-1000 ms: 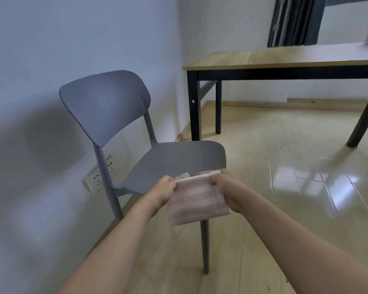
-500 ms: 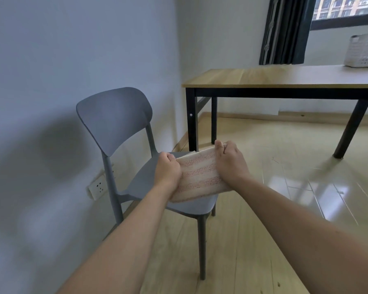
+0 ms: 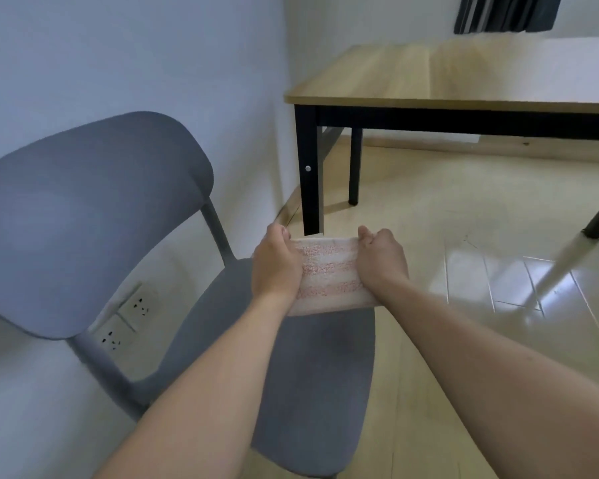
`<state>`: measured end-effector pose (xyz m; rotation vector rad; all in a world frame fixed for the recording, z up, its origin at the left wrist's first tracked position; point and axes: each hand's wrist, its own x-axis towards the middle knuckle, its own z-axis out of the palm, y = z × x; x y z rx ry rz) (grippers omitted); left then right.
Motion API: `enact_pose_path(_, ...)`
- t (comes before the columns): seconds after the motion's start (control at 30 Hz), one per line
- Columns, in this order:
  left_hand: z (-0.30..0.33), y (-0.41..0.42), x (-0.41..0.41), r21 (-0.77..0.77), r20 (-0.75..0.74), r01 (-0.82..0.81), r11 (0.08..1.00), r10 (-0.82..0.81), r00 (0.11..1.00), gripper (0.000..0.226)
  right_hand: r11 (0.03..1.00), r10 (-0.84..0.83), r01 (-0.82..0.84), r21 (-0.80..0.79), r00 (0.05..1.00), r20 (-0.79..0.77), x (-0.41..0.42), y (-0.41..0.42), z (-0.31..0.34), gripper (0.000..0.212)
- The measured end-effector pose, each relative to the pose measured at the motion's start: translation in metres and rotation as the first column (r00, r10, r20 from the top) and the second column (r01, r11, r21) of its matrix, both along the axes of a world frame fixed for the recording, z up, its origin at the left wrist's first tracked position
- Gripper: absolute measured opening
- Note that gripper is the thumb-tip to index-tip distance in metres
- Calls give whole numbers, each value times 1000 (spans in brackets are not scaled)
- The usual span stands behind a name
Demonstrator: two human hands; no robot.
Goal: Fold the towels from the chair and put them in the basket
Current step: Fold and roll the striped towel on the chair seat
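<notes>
A small folded towel [image 3: 329, 274], white with pale pink stripes, is stretched between both hands above the far part of the chair seat. My left hand [image 3: 276, 262] grips its left edge and my right hand [image 3: 381, 259] grips its right edge. The grey plastic chair [image 3: 94, 216] stands close below me against the wall, and its seat [image 3: 312, 392] carries no other towel. No basket shows in this view.
A wooden table [image 3: 446, 74] with black legs [image 3: 310, 174] stands ahead on the right, near the corner. A dark curtain [image 3: 505, 12] hangs behind it. Wall sockets [image 3: 125, 323] sit low on the left wall. Glossy wood floor [image 3: 481, 271] stretches to the right.
The view has dropped and come closer to the chair, so the basket on the table has left the frame. Both hands still hold the folded towel, now flatter over the seat.
</notes>
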<state>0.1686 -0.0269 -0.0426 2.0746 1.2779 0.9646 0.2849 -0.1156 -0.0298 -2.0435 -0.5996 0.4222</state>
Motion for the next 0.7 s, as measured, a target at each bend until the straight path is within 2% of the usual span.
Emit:
enact_pose_path(0.13,95,18,8,-28,-55,-11,1000,9,998,24,999,26,-27,-19,999,-27,11,19,95,46)
enact_pose_path(0.2,159,22,15,-28,-57,-15,999,14,998,27,999,32,-33,-17,999,-34,18,21,164,45)
enact_pose_path(0.37,349,-9,31,-67,17,-14,998,15,1000,26,999,44,-44,-16,999,-29,42,-5,353,39)
enact_pose_path(0.47,437,-40,34,-90,51,-11,996,15,999,25,999,24,-26,-42,999,-39,51,-31,439,32)
enact_pose_path(0.57,493,-69,33,-69,27,-16,997,18,999,24,997,28,-29,-69,999,-17,55,-57,494,28)
enact_pose_path(0.7,525,-89,36,-36,6,-6,999,6,1000,25,997,49,-47,-60,998,31,57,-79,517,31)
